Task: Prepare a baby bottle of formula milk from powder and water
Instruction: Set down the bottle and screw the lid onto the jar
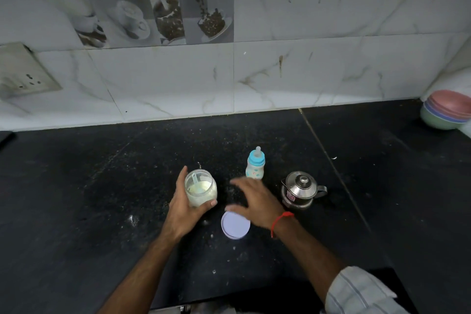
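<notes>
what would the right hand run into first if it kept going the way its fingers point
Probably the open powder jar held by the left hand: the right hand points leftward toward it above the counter. Its height is unclear, so it could pass over the jar.

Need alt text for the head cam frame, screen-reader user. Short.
A person's left hand grips an open jar of pale powder on a dark counter while the open right hand hovers above the jar's white lid. Behind stand a capped baby bottle and a lidded steel pot.
</notes>
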`<state>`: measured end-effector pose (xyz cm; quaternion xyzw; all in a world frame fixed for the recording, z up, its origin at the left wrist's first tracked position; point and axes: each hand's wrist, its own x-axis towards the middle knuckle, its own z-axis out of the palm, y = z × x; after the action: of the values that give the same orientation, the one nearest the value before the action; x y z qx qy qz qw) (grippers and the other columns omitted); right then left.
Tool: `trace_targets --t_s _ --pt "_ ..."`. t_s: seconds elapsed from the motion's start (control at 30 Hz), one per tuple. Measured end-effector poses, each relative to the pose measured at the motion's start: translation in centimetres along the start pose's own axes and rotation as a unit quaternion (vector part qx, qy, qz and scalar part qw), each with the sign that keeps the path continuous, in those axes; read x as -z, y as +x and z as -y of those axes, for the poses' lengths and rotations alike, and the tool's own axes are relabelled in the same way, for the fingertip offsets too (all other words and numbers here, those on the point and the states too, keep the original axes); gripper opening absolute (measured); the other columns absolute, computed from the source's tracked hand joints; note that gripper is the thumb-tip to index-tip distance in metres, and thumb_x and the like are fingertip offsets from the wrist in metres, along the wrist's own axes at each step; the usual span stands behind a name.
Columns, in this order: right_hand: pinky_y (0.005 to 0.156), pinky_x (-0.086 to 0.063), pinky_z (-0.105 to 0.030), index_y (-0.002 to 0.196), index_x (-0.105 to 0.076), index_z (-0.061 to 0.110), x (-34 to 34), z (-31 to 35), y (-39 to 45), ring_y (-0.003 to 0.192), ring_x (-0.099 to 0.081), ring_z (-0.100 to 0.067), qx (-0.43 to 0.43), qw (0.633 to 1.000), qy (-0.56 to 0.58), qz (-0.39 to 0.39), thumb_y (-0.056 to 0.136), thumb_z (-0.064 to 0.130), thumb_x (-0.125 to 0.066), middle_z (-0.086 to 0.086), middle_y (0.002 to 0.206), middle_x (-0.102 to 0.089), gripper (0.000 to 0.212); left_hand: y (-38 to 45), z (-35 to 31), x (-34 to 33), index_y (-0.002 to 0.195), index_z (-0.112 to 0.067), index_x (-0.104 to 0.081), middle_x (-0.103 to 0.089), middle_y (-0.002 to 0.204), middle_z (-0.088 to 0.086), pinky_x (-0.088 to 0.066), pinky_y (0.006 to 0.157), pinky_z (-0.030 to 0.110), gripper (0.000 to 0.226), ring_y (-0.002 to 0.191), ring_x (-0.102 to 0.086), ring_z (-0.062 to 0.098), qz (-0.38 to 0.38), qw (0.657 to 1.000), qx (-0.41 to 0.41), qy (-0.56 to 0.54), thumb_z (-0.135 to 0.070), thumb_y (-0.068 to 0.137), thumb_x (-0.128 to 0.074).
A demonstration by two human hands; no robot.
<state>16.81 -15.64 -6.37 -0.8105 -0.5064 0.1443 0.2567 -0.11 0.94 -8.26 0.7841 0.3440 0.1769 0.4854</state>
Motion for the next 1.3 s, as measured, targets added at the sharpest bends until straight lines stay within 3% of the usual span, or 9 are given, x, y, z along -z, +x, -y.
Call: trace_targets --t_s 0.07,0.13,0.23,0.33,0.57,0.73,0.9,1.13,1.3 --pt "0.12 -0.03 -0.051 0.16 -0.023 0.036 -2.1 0.1 -1.0 0.146 -0.029 -0.032 -0.048 0.984 -0.076 0.154 0.083 0.066 -0.071 -0.004 0.165 -0.026 0.096 0.1 0.5 -0.3 0.159 -0.034 -0.022 -0.052 0.153 -0.008 -0.042 0.117 0.047 0.115 0.138 -0.053 0.016 -0.008 1.0 -0.012 0.003 -0.034 0.07 -0.096" --pt "0.119 -0.025 -0.053 0.159 -0.018 0.044 -3.7 0.3 -1.8 0.146 -0.025 -0.035 -0.047 0.972 -0.141 0.184 0.085 0.064 -0.068 -0.005 0.166 -0.019 0.092 0.2 0.6 -0.4 0.152 -0.036 -0.029 -0.055 0.145 -0.011 -0.046 0.111 0.043 0.104 0.129 -0.057 0.009 -0.021 0.999 -0.026 0.0 -0.027 0.072 -0.096" --pt "0.115 -0.032 -0.047 0.153 -0.038 0.039 -4.2 0.6 -2.2 0.137 -0.034 -0.032 -0.034 0.984 -0.133 0.117 0.093 0.046 -0.066 -0.004 0.156 -0.031 0.067 0.5 0.5 -0.4 0.142 -0.044 -0.032 -0.057 0.134 -0.021 -0.049 0.101 0.034 0.099 0.119 -0.059 0.001 -0.027 0.999 -0.035 -0.008 -0.024 0.07 -0.097" --pt "0.113 -0.041 -0.04 0.144 -0.05 0.038 -2.8 1.0 -2.1 0.13 -0.044 -0.023 -0.083 0.995 0.047 -0.002 0.089 0.038 -0.074 -0.001 0.142 -0.039 0.06 0.6 0.7 -0.4 0.139 -0.044 -0.034 -0.061 0.131 -0.019 -0.048 0.099 0.033 0.098 0.119 -0.061 0.011 -0.021 0.999 -0.025 -0.014 -0.027 0.066 -0.098" --pt "0.095 -0.058 -0.047 0.098 -0.054 0.03 0.8 4.2 -0.5 0.116 -0.063 -0.021 -0.075 0.897 0.369 -0.234 0.071 0.045 -0.086 0.003 0.122 -0.055 0.045 -0.7 0.1 -1.8 0.158 -0.032 -0.024 -0.056 0.139 -0.019 -0.047 0.109 0.034 0.122 0.127 -0.058 0.009 0.088 0.996 -0.029 -0.01 -0.036 0.061 -0.1" --pt "0.099 -0.054 -0.034 0.097 -0.044 0.037 -1.2 5.2 -0.9 0.13 -0.055 -0.01 -0.022 0.949 0.256 -0.181 0.077 0.04 -0.086 0.007 0.136 -0.06 0.046 -1.4 -0.4 -2.4 0.163 -0.027 -0.015 -0.052 0.148 -0.013 -0.049 0.11 0.036 0.131 0.129 -0.056 0.01 0.097 0.995 -0.033 -0.016 -0.036 0.063 -0.099" --pt "0.109 -0.032 -0.005 0.141 -0.054 0.027 -3.0 4.9 -1.5 0.139 -0.044 -0.008 -0.008 0.976 0.183 -0.121 0.083 0.034 -0.083 0.006 0.148 -0.05 0.065 -1.5 0.1 -2.7 0.165 -0.021 0.002 -0.053 0.133 -0.018 -0.049 0.105 0.035 0.136 0.126 -0.058 0.014 0.087 0.995 -0.039 -0.005 -0.024 0.07 -0.095" --pt "0.111 -0.02 0.0 0.14 -0.063 0.027 -4.4 5.2 -1.4 0.14 -0.043 -0.014 -0.018 0.982 0.135 -0.132 0.088 0.033 -0.08 -0.003 0.152 -0.044 0.055 -1.3 0.6 -3.0 0.164 -0.025 0.006 -0.058 0.133 -0.016 -0.047 0.086 0.006 0.136 0.112 -0.063 0.002 0.083 0.996 -0.023 -0.016 -0.026 0.071 -0.094" --pt "0.11 -0.024 -0.002 0.143 -0.06 0.031 -5.6 5.8 -1.4 0.144 -0.039 -0.011 -0.056 0.974 0.143 -0.166 0.089 0.046 -0.076 0.001 0.157 -0.041 0.058 -1.2 1.0 -3.0 0.165 -0.027 0.005 -0.059 0.135 -0.018 -0.049 0.091 0.015 0.134 0.112 -0.065 0.003 0.081 0.996 -0.026 -0.008 -0.029 0.073 -0.092"
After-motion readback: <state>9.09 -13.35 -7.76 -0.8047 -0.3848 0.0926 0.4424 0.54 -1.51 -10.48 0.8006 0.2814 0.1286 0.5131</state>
